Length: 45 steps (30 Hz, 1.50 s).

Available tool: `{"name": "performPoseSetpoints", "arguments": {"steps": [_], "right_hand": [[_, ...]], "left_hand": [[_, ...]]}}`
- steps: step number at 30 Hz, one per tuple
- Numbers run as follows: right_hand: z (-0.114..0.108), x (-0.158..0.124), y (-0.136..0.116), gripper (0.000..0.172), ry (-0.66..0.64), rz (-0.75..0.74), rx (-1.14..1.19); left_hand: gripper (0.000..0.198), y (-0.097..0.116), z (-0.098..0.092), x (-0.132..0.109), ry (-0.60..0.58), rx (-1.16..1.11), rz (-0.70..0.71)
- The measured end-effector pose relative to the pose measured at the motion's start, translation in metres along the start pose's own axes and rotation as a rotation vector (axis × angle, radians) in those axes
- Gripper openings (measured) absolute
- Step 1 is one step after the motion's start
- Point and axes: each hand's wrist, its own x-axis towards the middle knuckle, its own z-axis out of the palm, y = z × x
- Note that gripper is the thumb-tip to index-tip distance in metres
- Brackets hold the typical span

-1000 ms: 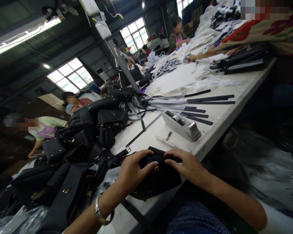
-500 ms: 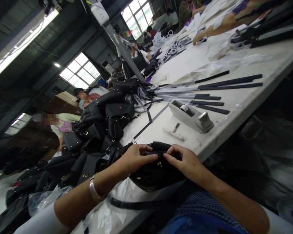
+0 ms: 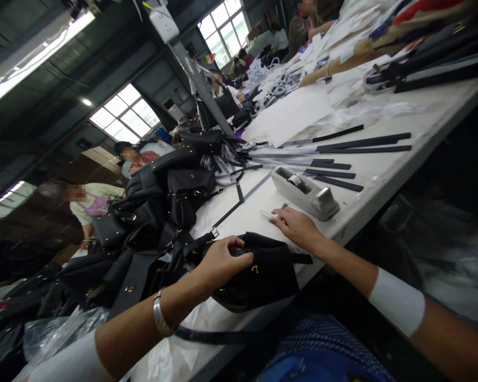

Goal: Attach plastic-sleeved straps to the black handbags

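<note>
Across the view runs the white table (image 3: 430, 122), slanting up to the right, and along its left side sits a big heap of black bags (image 3: 147, 183), gold fittings glinting all over it. Now the one that matters: a single black bag (image 3: 274, 284) at the table's near edge, right in front of the person, dark and smooth, its top slumped, a flap standing up behind, a dark strip (image 3: 302, 258) poking out at its right, and on the front a small curved gold mark (image 3: 255, 269). Just beyond it stands the grey tape dispenser (image 3: 302, 193). The left hand (image 3: 223, 262) has the bag's top edge pinched between thumb and fingers; the right hand (image 3: 297, 225) is off the bag, fingers curled down over a slim pale piece (image 3: 267, 215) on the table, and whether they grip it I can't tell! Hard to read, too: the bag's underside sinks into shadow, the left hand covers part of its top, and the buckled strap (image 3: 215, 232) runs behind that hand, so where it joins is hidden. The pale piece's far end vanishes under the right fingers.
</note>
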Motion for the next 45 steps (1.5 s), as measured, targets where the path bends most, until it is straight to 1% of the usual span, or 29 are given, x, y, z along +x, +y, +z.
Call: {"name": "performPoseSetpoints", "arguments": {"steps": [2, 4, 7, 10, 12, 13, 14, 15, 16, 17, 19, 20, 21, 22, 24, 27, 30, 33, 38, 45], "right_hand": [[0.004, 0.02, -0.002, 0.041, -0.053, 0.043, -0.098], [0.009, 0.035, -0.007, 0.037, -0.127, 0.08, -0.177], [0.011, 0.044, -0.01, 0.029, -0.186, 0.1, -0.208], [-0.003, 0.038, -0.003, 0.025, -0.136, 0.074, -0.146], [-0.018, 0.024, 0.004, 0.024, -0.054, 0.058, -0.067], [-0.025, 0.014, 0.006, 0.027, -0.01, 0.054, -0.039], [-0.032, 0.002, 0.007, 0.031, 0.038, 0.05, 0.019], [-0.038, -0.01, 0.006, 0.036, 0.081, 0.044, 0.13], [-0.042, -0.024, 0.004, 0.039, 0.105, 0.038, 0.284], [-0.046, -0.038, 0.0, 0.041, 0.114, 0.038, 0.524], [-0.048, -0.065, -0.011, 0.041, 0.045, 0.07, 0.968], [-0.048, -0.076, -0.017, 0.04, -0.001, 0.096, 1.107], [-0.047, -0.086, -0.024, 0.039, -0.041, 0.12, 1.163], [-0.046, -0.093, -0.03, 0.039, -0.051, 0.133, 1.161], [-0.043, -0.103, -0.042, 0.037, -0.001, 0.118, 1.041], [-0.041, -0.107, -0.055, 0.027, 0.089, 0.027, 0.764], [-0.038, -0.107, -0.06, 0.019, 0.129, -0.055, 0.603], [-0.034, -0.108, -0.061, 0.016, 0.178, -0.085, 0.529], [-0.028, -0.109, -0.064, 0.012, 0.243, -0.124, 0.479], [-0.027, -0.112, -0.066, 0.012, 0.244, -0.158, 0.363]], "left_hand": [[0.032, 0.0, 0.0, 0.0, -0.006, -0.011, 0.001], [0.033, 0.0, -0.001, -0.001, -0.01, -0.025, -0.011], [0.034, 0.003, -0.001, -0.003, -0.001, -0.024, -0.024], [0.035, 0.004, -0.001, -0.004, 0.007, -0.022, -0.015], [0.036, 0.003, -0.001, -0.005, 0.004, -0.023, 0.005], [0.037, 0.003, -0.001, -0.005, 0.004, -0.024, 0.016], [0.038, 0.002, -0.001, -0.005, 0.008, -0.025, 0.024], [0.038, 0.002, 0.0, -0.005, 0.012, -0.024, 0.024], [0.037, 0.003, 0.0, -0.005, 0.012, -0.025, 0.02], [0.037, 0.003, 0.001, -0.005, 0.011, -0.03, 0.015], [0.034, 0.004, 0.001, -0.005, 0.012, -0.031, 0.014], [0.033, 0.004, 0.002, -0.005, 0.017, -0.024, 0.018], [0.033, 0.005, 0.002, -0.005, 0.027, -0.01, 0.023], [0.032, 0.005, 0.002, -0.005, 0.042, 0.006, 0.027], [0.032, 0.005, 0.003, -0.006, 0.056, 0.032, 0.033], [0.031, 0.004, 0.002, -0.007, 0.046, 0.029, 0.043], [0.031, 0.005, 0.002, -0.009, 0.034, 0.004, 0.053], [0.03, 0.006, 0.003, -0.01, 0.035, -0.012, 0.055], [0.031, 0.002, 0.006, -0.011, 0.065, 0.022, 0.075], [0.027, -0.007, 0.011, -0.015, 0.125, 0.066, 0.17]]}}
